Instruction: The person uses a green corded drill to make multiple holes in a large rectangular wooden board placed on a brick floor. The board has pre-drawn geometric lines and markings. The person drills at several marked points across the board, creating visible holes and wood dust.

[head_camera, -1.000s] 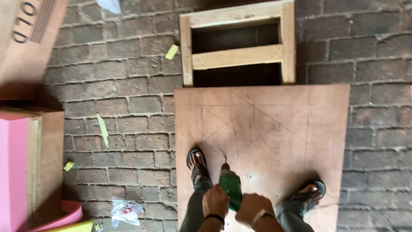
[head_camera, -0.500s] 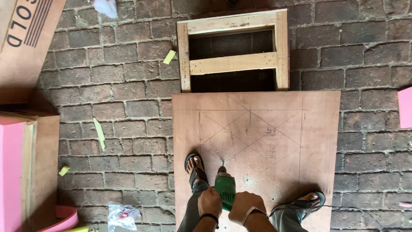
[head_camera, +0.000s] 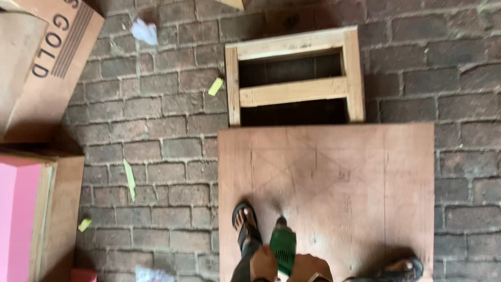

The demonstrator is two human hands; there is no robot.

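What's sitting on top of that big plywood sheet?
On the plywood sheet: two sandalled feet, the left foot and right foot, and a green power tool held by both hands. What lies beneath the sheet is hidden.

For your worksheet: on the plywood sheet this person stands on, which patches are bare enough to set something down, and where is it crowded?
The plywood sheet is bare across its far half, up to the wooden frame, and along its right side. The near edge is crowded: both hands grip a green power tool between the two sandalled feet.
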